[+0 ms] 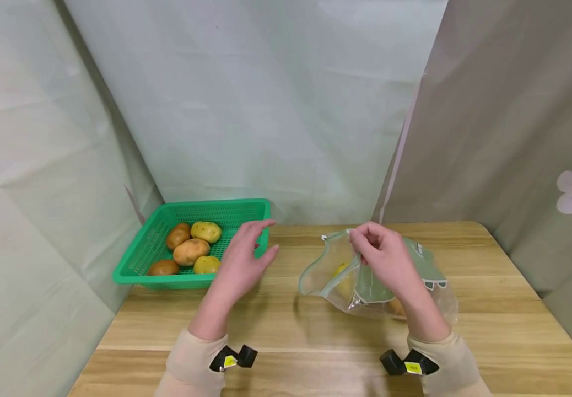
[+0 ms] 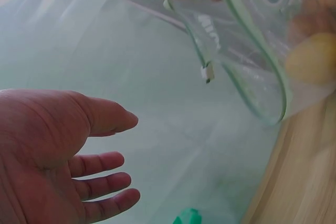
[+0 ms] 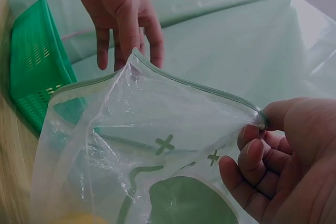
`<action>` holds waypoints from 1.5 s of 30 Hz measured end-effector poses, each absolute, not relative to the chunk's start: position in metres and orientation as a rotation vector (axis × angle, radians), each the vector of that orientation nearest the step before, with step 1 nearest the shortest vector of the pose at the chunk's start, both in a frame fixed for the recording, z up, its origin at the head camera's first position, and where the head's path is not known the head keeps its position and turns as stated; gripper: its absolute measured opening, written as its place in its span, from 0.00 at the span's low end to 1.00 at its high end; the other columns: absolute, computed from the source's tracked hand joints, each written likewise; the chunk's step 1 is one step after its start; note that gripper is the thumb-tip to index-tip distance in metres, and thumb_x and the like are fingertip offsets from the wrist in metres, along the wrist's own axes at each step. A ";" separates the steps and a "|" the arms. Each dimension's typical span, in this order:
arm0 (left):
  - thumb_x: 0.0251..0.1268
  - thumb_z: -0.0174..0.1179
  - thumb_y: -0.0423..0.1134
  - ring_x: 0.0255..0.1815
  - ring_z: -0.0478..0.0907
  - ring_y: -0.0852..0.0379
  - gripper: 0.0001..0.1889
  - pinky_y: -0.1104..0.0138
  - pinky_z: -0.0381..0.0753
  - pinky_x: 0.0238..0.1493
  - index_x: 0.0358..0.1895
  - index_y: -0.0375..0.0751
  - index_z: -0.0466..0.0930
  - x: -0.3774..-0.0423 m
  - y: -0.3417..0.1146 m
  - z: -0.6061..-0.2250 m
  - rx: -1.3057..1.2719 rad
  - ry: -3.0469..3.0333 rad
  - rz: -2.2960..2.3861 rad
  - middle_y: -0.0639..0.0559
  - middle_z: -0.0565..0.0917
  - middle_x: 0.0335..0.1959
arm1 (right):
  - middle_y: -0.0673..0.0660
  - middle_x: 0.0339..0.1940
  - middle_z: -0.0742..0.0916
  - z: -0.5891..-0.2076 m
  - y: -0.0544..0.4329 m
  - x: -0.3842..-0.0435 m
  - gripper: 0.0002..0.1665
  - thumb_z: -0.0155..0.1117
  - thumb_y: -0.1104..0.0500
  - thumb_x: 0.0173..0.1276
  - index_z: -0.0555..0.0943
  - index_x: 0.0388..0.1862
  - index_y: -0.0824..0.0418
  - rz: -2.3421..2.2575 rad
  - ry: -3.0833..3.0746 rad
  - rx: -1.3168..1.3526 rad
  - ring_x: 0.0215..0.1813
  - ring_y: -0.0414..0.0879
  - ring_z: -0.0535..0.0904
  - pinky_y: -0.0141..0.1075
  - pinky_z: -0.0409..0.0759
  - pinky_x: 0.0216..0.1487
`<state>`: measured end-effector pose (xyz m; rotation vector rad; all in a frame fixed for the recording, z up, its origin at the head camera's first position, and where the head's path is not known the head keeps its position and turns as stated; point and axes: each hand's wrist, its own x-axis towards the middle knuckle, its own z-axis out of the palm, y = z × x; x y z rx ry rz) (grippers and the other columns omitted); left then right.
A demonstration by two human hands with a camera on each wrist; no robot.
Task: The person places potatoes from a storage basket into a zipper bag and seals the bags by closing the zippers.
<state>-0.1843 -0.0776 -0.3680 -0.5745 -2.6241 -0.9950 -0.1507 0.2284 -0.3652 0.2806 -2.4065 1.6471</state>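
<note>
My right hand point(image 1: 382, 253) pinches the rim of a clear zip bag point(image 3: 178, 108) between thumb and fingers. The bag's mouth gapes toward the left, edged by a green zip strip, with a slider point(image 2: 208, 72) on it. Inside lie a yellow potato point(image 2: 313, 59) and some browner ones, partly hidden behind the bag's green print. My left hand point(image 1: 243, 262) is held in the air by the right side of a green basket point(image 1: 134, 259), its fingers spread and nothing between them. In the basket sit several potatoes point(image 1: 192, 252), some yellow and some brown.
Beneath everything is a wood-grain table point(image 1: 286, 336), its right edge running off toward the lower right. Pale cloth curtains point(image 1: 276, 110) hang close behind and at the left. A browner curtain point(image 1: 489, 138) with a flower print hangs at the right.
</note>
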 end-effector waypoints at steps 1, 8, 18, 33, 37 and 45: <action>0.77 0.73 0.37 0.57 0.83 0.36 0.29 0.46 0.85 0.56 0.77 0.44 0.78 -0.185 -0.080 -0.368 -0.571 -2.626 -0.999 0.39 0.77 0.73 | 0.56 0.24 0.81 -0.365 0.228 -0.151 0.18 0.67 0.50 0.86 0.83 0.39 0.62 1.650 -2.406 0.280 0.28 0.53 0.78 0.37 0.77 0.32; 0.78 0.71 0.38 0.63 0.82 0.38 0.29 0.44 0.85 0.60 0.78 0.44 0.77 -0.188 -0.097 -0.363 -0.537 -2.648 -0.974 0.38 0.77 0.73 | 0.57 0.24 0.81 -0.366 0.226 -0.150 0.19 0.66 0.50 0.86 0.83 0.42 0.66 1.655 -2.405 0.278 0.28 0.51 0.77 0.36 0.77 0.31; 0.80 0.68 0.38 0.71 0.76 0.36 0.29 0.38 0.78 0.68 0.80 0.43 0.75 -0.196 -0.120 -0.356 -0.523 -2.696 -0.922 0.37 0.76 0.74 | 0.56 0.24 0.81 -0.366 0.225 -0.151 0.18 0.66 0.51 0.86 0.84 0.41 0.64 1.645 -2.413 0.282 0.28 0.51 0.78 0.37 0.77 0.31; 0.83 0.65 0.39 0.78 0.68 0.30 0.31 0.33 0.73 0.72 0.84 0.41 0.69 -0.207 -0.150 -0.350 -0.452 -2.798 -0.798 0.33 0.67 0.81 | 0.56 0.24 0.81 -0.367 0.225 -0.151 0.18 0.66 0.51 0.86 0.83 0.41 0.66 1.648 -2.408 0.291 0.28 0.53 0.77 0.36 0.77 0.32; 0.83 0.65 0.39 0.81 0.65 0.28 0.33 0.31 0.69 0.75 0.85 0.40 0.67 -0.212 -0.159 -0.345 -0.433 -2.825 -0.769 0.31 0.66 0.82 | 0.56 0.24 0.81 -0.367 0.224 -0.151 0.17 0.66 0.51 0.86 0.83 0.41 0.63 1.652 -2.407 0.290 0.28 0.53 0.77 0.37 0.77 0.32; 0.83 0.64 0.39 0.80 0.65 0.26 0.34 0.30 0.70 0.73 0.85 0.36 0.66 -0.230 -0.182 -0.343 -0.408 -2.882 -0.669 0.27 0.66 0.81 | 0.56 0.24 0.81 -0.366 0.224 -0.151 0.15 0.66 0.51 0.86 0.84 0.39 0.60 1.655 -2.401 0.291 0.28 0.50 0.77 0.36 0.76 0.31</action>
